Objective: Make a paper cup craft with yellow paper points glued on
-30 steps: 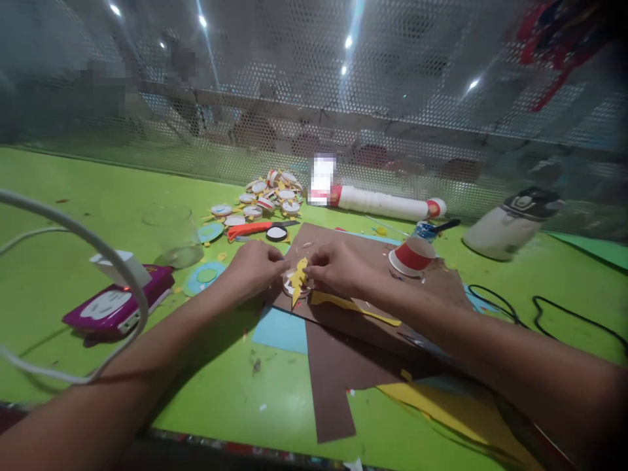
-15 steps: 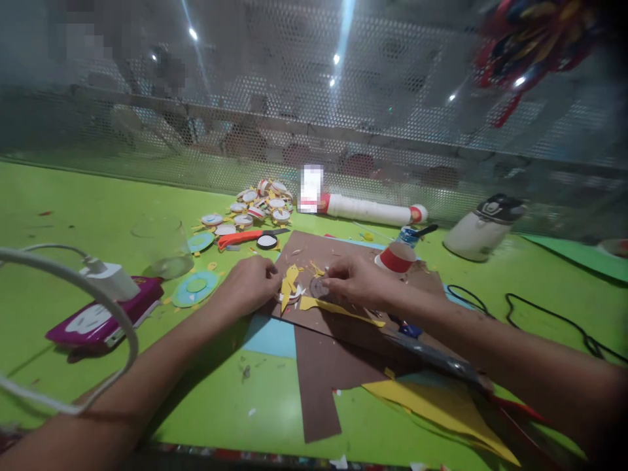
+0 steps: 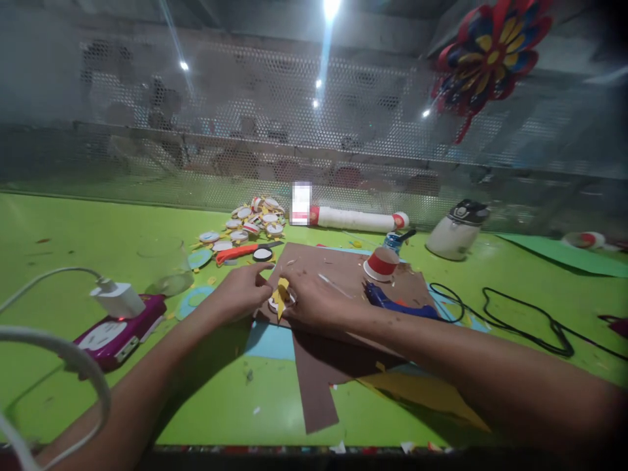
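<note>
My right hand (image 3: pixel 311 297) reaches in from the right, its fingers pinched at the top of a yellow paper cut-out (image 3: pixel 281 299). That cut-out stands on a small white disc (image 3: pixel 275 305) at the left of a brown board (image 3: pixel 338 261). Close by on the left, my left hand (image 3: pixel 244 292) has its thumb and forefinger apart, beside the disc; its other fingers are mostly hidden. A blue glue gun (image 3: pixel 397 304) lies on the board behind my right forearm, and a red and white paper cup (image 3: pixel 381 263) is just beyond it.
Many white discs with yellow pieces (image 3: pixel 255 222) are heaped at the back. Nearer are an orange utility knife (image 3: pixel 240 252), a clear cup (image 3: pixel 164 268) and a purple power strip (image 3: pixel 132 330). Black cord (image 3: pixel 530 320) trails right, below a white jug (image 3: pixel 456 230). A white cable (image 3: pixel 93 366) loops at left.
My right hand has moved left onto the yellow cut-out. The yellow strip and grey disc near it no longer show. The view has tilted up, and the glue gun is more visible.
</note>
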Demonstrator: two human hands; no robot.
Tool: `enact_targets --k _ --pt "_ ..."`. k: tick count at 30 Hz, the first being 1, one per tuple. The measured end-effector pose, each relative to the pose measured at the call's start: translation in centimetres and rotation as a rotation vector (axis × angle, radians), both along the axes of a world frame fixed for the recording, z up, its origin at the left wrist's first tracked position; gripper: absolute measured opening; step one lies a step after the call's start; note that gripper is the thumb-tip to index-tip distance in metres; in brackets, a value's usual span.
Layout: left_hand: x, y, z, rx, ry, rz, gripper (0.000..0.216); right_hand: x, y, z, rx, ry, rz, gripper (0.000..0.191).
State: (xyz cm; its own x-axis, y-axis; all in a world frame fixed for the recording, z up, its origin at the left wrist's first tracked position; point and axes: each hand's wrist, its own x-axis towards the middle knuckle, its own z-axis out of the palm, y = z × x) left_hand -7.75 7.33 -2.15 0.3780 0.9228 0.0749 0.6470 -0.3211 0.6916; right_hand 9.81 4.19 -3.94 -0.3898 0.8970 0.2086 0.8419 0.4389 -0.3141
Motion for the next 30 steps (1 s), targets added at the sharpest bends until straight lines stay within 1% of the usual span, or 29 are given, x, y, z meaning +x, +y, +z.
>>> enact_targets --k 2,4,7,9,10,12,13,14,15,18,20,23,27,30 --pt "-0.1 0.2 -0.2 -0.047 -0.069 0.016 0.065 0.0 0.2 0.0 0.0 -0.001 0.015 0.048" --pt "-0.2 0.3 -0.1 -0.087 -0.15 0.053 0.06 0.1 0.0 0.5 0.006 0.005 0.029 0.05" --pt "0.0 0.0 0.5 -0.156 -0.294 0.104 0.047 0.7 -1.4 2.1 0.037 0.018 0.044 0.05" --pt "0.4 -0.8 1.0 -0.216 -0.38 0.09 0.042 1.5 -3.0 3.5 0.069 0.029 0.047 0.046" --pt "0.7 -1.3 1.3 -0.261 -0.423 0.059 0.041 1.9 -3.9 4.2 0.086 0.035 0.05 0.045" --pt "1.6 -2.7 1.7 -0.376 -0.506 -0.044 0.033 2.9 -5.8 5.4 0.108 0.048 0.069 0.046" --pt "2.1 -3.4 1.9 -0.525 -0.621 -0.135 0.028 3.5 -6.6 5.8 0.114 0.058 0.084 0.047" --pt "2.5 -4.2 2.0 -0.642 -0.715 -0.212 0.026 4.1 -7.4 6.2 0.119 0.067 0.096 0.047" --pt "3.0 -5.0 2.1 -0.72 -0.784 -0.261 0.024 4.6 -8.1 6.4 0.121 0.07 0.102 0.048" --pt "4.4 -6.9 2.4 -0.874 -0.922 -0.361 0.024 6.3 -9.8 6.6 0.099 0.054 0.072 0.051" --pt "5.2 -7.8 2.5 -0.917 -0.958 -0.372 0.024 7.2 -10.4 6.5 0.095 0.054 0.058 0.058" --pt "6.4 -8.6 2.5 -0.928 -0.967 -0.305 0.024 7.8 -10.9 6.3 0.15 0.073 0.078 0.064" --pt "7.9 -8.9 2.3 -0.899 -0.94 -0.226 0.022 8.2 -11.1 6.2 0.197 0.057 0.063 0.063" --pt "8.7 -8.4 2.3 -0.882 -0.904 -0.184 0.017 10.1 -11.8 6.3 0.209 0.096 0.009 0.062"
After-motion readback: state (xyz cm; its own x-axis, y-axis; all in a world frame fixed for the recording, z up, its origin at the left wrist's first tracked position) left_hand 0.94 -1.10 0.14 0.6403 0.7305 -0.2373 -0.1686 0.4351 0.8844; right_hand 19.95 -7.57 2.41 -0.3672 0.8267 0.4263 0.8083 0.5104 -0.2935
